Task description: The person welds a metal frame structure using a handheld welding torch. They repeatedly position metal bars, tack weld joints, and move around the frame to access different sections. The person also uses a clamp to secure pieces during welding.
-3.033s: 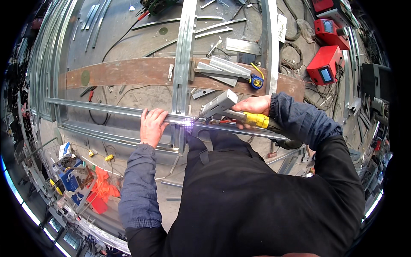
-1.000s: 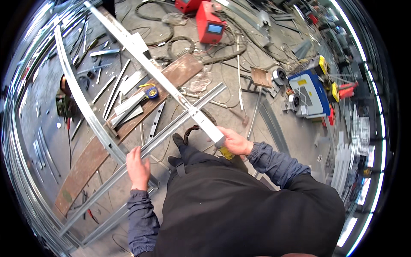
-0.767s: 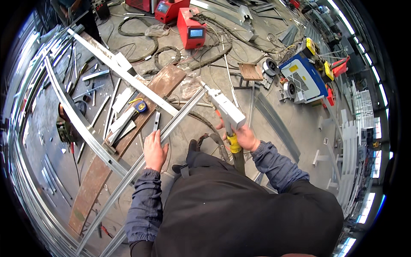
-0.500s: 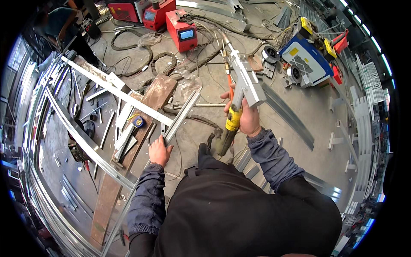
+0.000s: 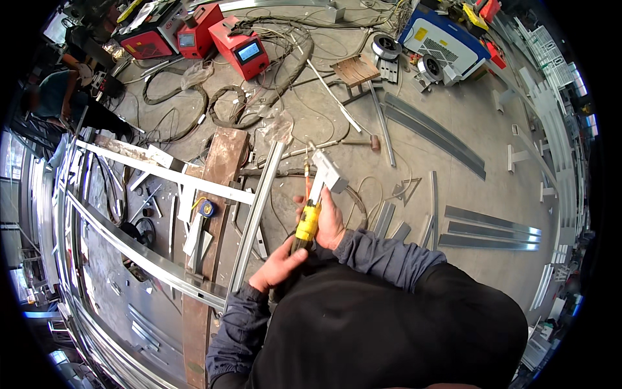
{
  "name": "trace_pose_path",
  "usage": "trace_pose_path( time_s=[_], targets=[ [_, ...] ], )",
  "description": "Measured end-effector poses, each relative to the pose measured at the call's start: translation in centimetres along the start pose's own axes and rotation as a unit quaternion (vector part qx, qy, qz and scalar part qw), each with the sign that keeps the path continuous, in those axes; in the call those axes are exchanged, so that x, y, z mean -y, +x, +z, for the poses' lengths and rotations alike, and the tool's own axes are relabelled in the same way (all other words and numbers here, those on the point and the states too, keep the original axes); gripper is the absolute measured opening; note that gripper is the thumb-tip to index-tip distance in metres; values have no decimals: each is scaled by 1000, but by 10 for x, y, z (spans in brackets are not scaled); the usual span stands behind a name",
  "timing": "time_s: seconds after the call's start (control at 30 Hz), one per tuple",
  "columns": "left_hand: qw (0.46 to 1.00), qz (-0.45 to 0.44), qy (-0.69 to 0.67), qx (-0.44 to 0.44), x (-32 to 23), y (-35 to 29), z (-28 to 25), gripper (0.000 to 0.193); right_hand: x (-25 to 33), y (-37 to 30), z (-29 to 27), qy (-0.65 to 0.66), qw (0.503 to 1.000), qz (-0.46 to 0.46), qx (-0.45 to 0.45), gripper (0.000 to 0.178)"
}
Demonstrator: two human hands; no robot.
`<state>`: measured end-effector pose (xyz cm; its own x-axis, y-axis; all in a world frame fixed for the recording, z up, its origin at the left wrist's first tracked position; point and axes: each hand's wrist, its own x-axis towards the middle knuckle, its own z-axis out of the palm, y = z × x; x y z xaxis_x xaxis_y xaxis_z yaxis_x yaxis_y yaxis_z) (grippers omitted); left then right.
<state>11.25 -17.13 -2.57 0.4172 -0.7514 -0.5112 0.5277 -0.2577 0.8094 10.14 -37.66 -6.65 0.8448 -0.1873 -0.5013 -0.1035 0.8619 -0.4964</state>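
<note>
My right hand point(image 5: 331, 222) is wrapped round the grip of a handheld welding gun point(image 5: 329, 171) with a silver head and yellow tape on its handle. The gun is tilted, head up and away from me, in front of my body. At the lower end of the taped grip, my left hand point(image 5: 280, 266) closes on the dark sleeve where the cable joins; some of its fingers are hidden. Left of the gun lies a metal frame, whose near upright is a grooved silver profile point(image 5: 260, 203) and whose crossbar is a white bar point(image 5: 168, 171).
Beyond the frame stand red machines point(image 5: 238, 48) with screens, cables coiled before them. A tape measure point(image 5: 207, 207) rests on a brown plank point(image 5: 223, 159). At the right are metal strips point(image 5: 492, 228), a small stool point(image 5: 356, 70) and a blue-white machine point(image 5: 442, 40). A person point(image 5: 57, 97) bends over at the far left.
My left hand has let go of the profile and moved right to the gun's lower end. The gun has come lower and closer to my body. The view has shifted.
</note>
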Motion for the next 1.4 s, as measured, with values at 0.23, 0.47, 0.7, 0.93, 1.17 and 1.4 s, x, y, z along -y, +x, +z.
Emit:
trace_pose_path(
  time_s=[0.23,0.47,0.7,0.93,1.17,1.4],
  targets=[
    [975,18,124,-183,14,-25,21,66,-29,0,0,-2,997,49,57,61],
    [966,4,153,-208,12,-24,15,64,-37,15,2,-20,995,66,73,62],
    [964,-12,154,-216,10,-20,10,63,-42,24,-4,-4,994,78,76,62],
    [966,16,149,-212,13,-17,7,53,-41,27,0,-6,994,72,83,61],
    [962,23,161,-219,13,-18,7,56,-42,29,-2,-6,994,79,79,61],
    [959,19,173,-225,9,-18,9,50,-41,29,1,-9,993,90,73,62]
  ],
)
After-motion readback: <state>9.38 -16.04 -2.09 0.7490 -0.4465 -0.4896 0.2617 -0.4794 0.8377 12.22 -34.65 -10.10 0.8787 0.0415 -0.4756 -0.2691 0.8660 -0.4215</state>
